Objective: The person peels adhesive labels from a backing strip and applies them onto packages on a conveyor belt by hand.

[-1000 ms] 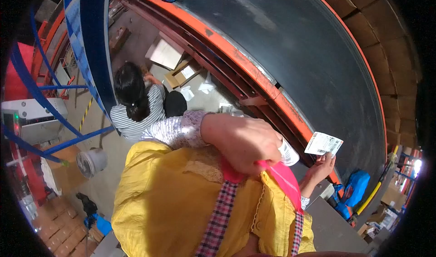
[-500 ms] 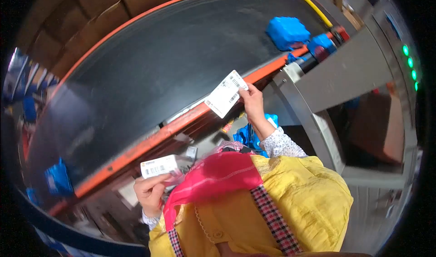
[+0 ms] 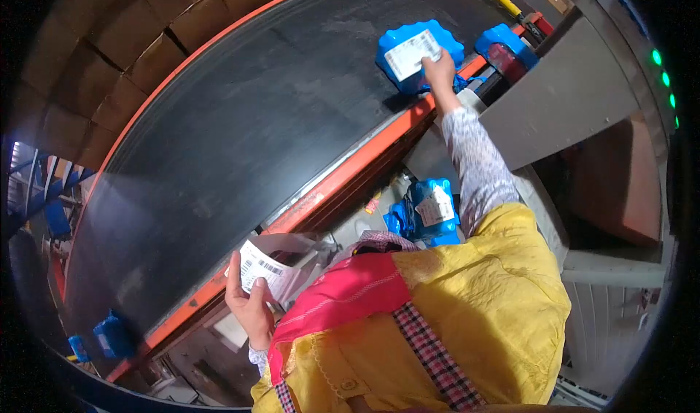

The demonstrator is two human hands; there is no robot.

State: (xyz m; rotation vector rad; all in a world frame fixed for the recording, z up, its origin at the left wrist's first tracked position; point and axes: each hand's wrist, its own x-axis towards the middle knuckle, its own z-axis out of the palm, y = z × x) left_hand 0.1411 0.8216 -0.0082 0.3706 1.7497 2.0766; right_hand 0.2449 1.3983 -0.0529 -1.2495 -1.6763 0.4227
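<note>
My right hand reaches out over the belt and holds a white printed label against the top of a blue wrapped package. The package lies on the black conveyor belt near its orange edge. At the lower left, my left hand pinches a strip of white printed labels with clear backing trailing toward my body. Below the belt edge sits another blue package with a label on it.
A blue and dark red package rests by the belt's right end. Small blue packages lie at the far left. Stacked cardboard boxes line the far side. A grey machine frame with green lights stands at the right.
The view has swung round toward the belt and machine. My right hand has moved away from my body, bringing its label onto the blue package. My left hand still holds labels.
</note>
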